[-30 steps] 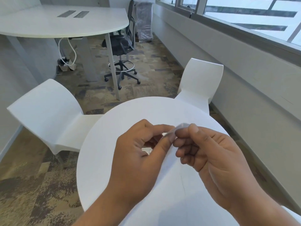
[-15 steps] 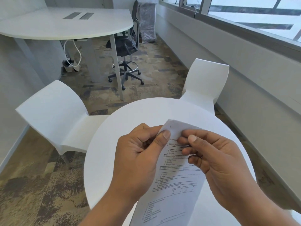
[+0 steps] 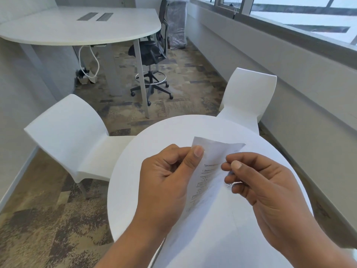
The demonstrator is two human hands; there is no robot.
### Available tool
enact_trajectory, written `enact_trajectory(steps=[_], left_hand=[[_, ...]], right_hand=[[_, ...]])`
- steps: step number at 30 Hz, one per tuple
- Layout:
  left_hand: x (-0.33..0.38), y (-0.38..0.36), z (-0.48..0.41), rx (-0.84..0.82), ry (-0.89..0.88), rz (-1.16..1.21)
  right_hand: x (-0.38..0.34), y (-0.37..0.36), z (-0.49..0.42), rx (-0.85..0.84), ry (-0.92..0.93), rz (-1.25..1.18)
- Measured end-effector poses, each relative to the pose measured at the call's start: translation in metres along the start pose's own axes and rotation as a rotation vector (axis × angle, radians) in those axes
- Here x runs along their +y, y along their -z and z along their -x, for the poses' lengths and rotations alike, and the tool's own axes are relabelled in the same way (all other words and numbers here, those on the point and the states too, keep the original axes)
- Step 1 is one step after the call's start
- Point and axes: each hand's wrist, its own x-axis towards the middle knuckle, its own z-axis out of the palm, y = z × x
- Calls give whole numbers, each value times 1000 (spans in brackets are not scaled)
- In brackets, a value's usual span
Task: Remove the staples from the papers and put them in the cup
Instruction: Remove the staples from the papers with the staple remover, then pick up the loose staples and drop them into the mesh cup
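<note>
Printed white papers (image 3: pixel 211 167) are held up over the round white table (image 3: pixel 146 151), their top edge curling away from me. My left hand (image 3: pixel 170 182) pinches the top left corner between thumb and fingers. My right hand (image 3: pixel 258 182) has thumb and forefinger pressed together at the papers' right side, and I cannot tell whether it grips the sheet or something tiny. No staple can be made out. No cup is in view.
Two white moulded chairs stand by the table, one at the left (image 3: pixel 73 132) and one at the far right (image 3: pixel 249 97). Behind are a large white desk (image 3: pixel 81 29), a black office chair (image 3: pixel 152 55) and a window wall on the right.
The papers have been raised and unfolded so the printed side shows. My right hand has slid rightward away from my left hand, and the view has shifted slightly.
</note>
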Motion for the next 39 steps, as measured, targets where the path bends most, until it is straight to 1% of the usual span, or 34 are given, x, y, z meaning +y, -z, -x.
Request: enact_trajectory(steps=[2,4,6,7,8,11,12,13,14,16,19,21,24,27,29,32,35,37,39], left_hand=[[3,4,-1,-26,17,66],[5,11,-4,-69,85,231],[8,22,-9,-108,111,323],[8,28,-11,-126,106,322],[10,34,-14,-150,111,318],[10,50,-27,-170,167,317],[9,55,-32,-166,196,322],[5,60,-38,-160,223,328],[1,63,-43,-152,245,330],[-13,70,-53,-93,273,304],[-47,81,-61,80,348,226],[-79,94,-61,135,428,100],[-136,116,-39,105,590,-189],[-194,132,7,66,752,-333],[-222,139,32,31,797,-394],[-243,147,44,84,794,-476],[-258,158,33,180,749,-494],[-265,164,22,206,720,-509],[-273,170,18,222,680,-569]], right_hand=[[10,4,-3,48,33,12],[28,14,-12,109,74,133],[52,24,-22,91,37,226],[63,29,-27,37,5,224],[76,33,-32,-55,-18,218],[116,36,-36,-414,-92,230],[129,35,-34,-475,-152,187],[143,35,-31,-493,-218,123],[153,35,-29,-482,-263,64],[169,32,-22,-400,-314,-18],[194,29,-14,-188,-398,-92],[209,27,-10,-79,-441,-92],[230,22,-6,27,-513,-43],[247,16,-6,34,-590,25],[264,13,-9,37,-621,121],[284,6,-17,28,-653,250],[296,-1,-33,24,-646,293],[301,-6,-47,10,-640,322],[308,-7,-58,-45,-624,470]])
